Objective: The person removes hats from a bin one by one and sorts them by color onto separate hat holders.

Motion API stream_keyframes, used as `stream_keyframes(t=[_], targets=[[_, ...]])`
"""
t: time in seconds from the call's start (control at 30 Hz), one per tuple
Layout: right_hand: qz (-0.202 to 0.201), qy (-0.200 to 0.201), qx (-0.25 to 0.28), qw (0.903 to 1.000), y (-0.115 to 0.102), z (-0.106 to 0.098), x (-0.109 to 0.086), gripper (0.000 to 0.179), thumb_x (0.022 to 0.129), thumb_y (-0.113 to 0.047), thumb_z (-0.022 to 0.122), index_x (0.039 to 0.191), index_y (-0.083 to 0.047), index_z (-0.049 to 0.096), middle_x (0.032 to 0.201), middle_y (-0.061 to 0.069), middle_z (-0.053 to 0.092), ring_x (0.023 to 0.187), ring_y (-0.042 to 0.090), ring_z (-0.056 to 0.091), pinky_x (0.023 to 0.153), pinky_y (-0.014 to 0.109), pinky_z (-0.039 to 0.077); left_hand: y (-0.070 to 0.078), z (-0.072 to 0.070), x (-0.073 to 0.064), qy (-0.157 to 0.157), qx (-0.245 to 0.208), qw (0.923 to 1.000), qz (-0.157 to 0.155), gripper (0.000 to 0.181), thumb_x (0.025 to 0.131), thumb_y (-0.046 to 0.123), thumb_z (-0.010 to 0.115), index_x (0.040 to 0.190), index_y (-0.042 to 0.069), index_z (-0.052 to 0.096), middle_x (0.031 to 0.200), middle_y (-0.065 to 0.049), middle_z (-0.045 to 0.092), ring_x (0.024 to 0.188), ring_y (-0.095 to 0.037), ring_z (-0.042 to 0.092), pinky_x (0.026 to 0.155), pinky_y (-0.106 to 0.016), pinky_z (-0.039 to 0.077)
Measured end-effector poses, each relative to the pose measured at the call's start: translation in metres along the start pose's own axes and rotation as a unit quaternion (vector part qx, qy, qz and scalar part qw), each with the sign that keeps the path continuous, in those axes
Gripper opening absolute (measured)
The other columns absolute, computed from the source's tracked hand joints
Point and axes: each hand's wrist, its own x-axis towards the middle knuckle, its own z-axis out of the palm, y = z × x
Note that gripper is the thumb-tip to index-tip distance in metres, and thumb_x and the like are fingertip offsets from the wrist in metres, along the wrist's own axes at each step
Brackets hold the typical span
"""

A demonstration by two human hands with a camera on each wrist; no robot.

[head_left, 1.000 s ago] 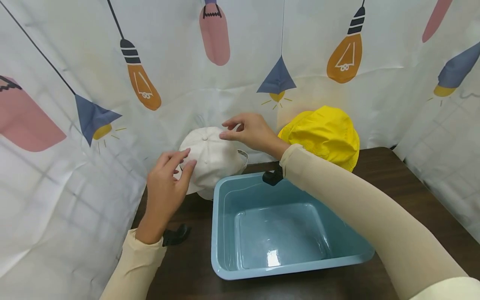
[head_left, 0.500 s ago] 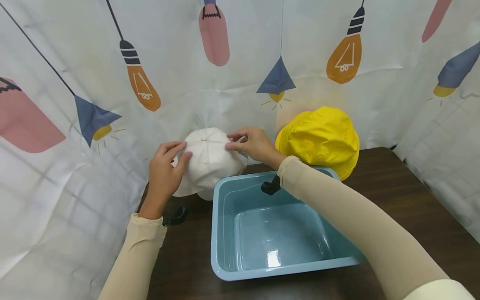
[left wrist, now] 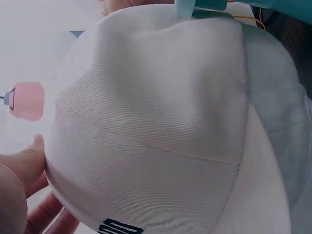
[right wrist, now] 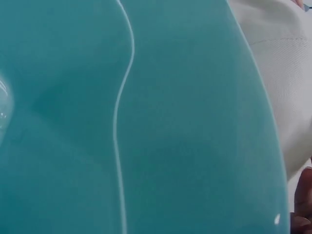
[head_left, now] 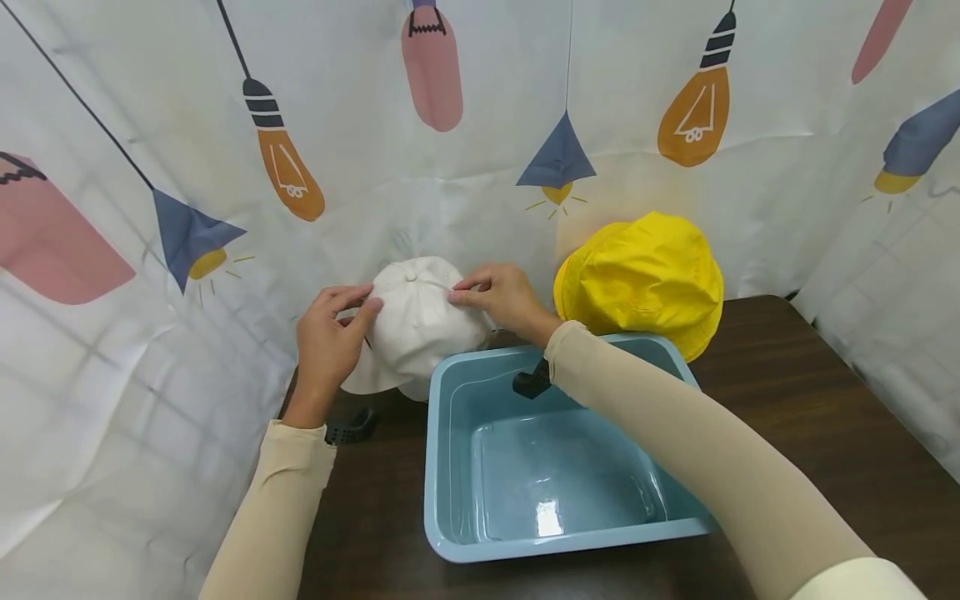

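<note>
A white baseball cap (head_left: 423, 325) sits crown up at the back left, against the blue basin. My left hand (head_left: 327, 346) holds the crown's left side between thumb and fingers. On the other side my right hand (head_left: 510, 300) pinches the crown's cloth, and a crease runs across the top. The cap's brim (head_left: 367, 371) points to the front left. In the left wrist view, the ribbed white cap (left wrist: 146, 146) shows a dark mark low on its front, with my thumb and fingers at its edge. Paler cloth (left wrist: 278, 117) shows behind it.
The blue plastic basin (head_left: 555, 546) stands on the dark wooden table (head_left: 780, 400), below my right forearm. A yellow bucket hat (head_left: 645, 279) lies behind its back right corner. A white curtain (head_left: 480, 200) printed with lamps hangs close behind.
Both hands have come in to the cap's sides and taken hold, the right one moving down. The cap's brim has swung out to the left. The basin stays in place.
</note>
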Motion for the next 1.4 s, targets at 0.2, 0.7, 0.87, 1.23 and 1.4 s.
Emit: stream_keyframes(t=[0.2,0.7,0.87,1.23,1.4], targets=[[-0.029,0.029,0.01,0.9991,-0.004,0.004,0.002,0.016,0.083,-0.032,0.086,0.092,-0.018,0.084,0.093,-0.003,0.072,0.081,0.018,0.055,0.064,0.025,0.046,0.004,-0.005,0.001,-0.02,0.033,0.9991,-0.019,0.034,0.092,0.035,0.077,0.116,0.011,0.079,0.111,-0.009,0.068,0.101,-0.022,0.071,0.089,-0.038,0.06],[-0.096,0.032,0.039,0.9941,-0.023,0.007,0.005,0.014,0.085,-0.031,0.084,0.091,-0.017,0.083,0.09,-0.003,0.068,0.082,0.016,0.056,0.07,0.024,0.047,0.005,-0.013,0.004,-0.012,-0.114,0.9869,-0.113,0.032,0.085,0.034,0.084,0.102,0.007,0.082,0.101,0.005,0.065,0.1,-0.01,0.063,0.076,-0.018,0.053],[-0.128,0.037,0.029,0.9906,-0.034,0.012,0.006,0.014,0.084,-0.028,0.085,0.089,-0.015,0.083,0.088,-0.003,0.068,0.077,0.016,0.055,0.067,0.023,0.046,-0.005,-0.016,0.003,0.012,-0.194,0.9737,-0.119,0.03,0.084,0.021,0.085,0.103,-0.002,0.08,0.099,0.002,0.065,0.098,-0.013,0.063,0.076,-0.016,0.055],[-0.13,0.027,-0.015,0.9911,-0.036,0.021,0.009,0.015,0.083,-0.028,0.086,0.09,-0.015,0.084,0.088,-0.003,0.066,0.078,0.014,0.055,0.068,0.023,0.046,-0.029,-0.005,-0.002,0.03,-0.327,0.9233,-0.199,0.008,0.084,0.006,0.084,0.09,0.003,0.081,0.088,0.005,0.073,0.07,-0.006,0.06,0.06,-0.019,0.048],[-0.117,0.023,-0.022,0.9926,-0.027,0.021,0.01,0.014,0.084,-0.029,0.086,0.089,-0.016,0.084,0.088,-0.003,0.066,0.079,0.014,0.055,0.067,0.023,0.045,-0.038,0.001,-0.005,0.027,-0.331,0.9189,-0.213,0.005,0.084,0.008,0.084,0.088,0.006,0.082,0.082,0.008,0.074,0.066,-0.006,0.058,0.058,-0.021,0.046]])
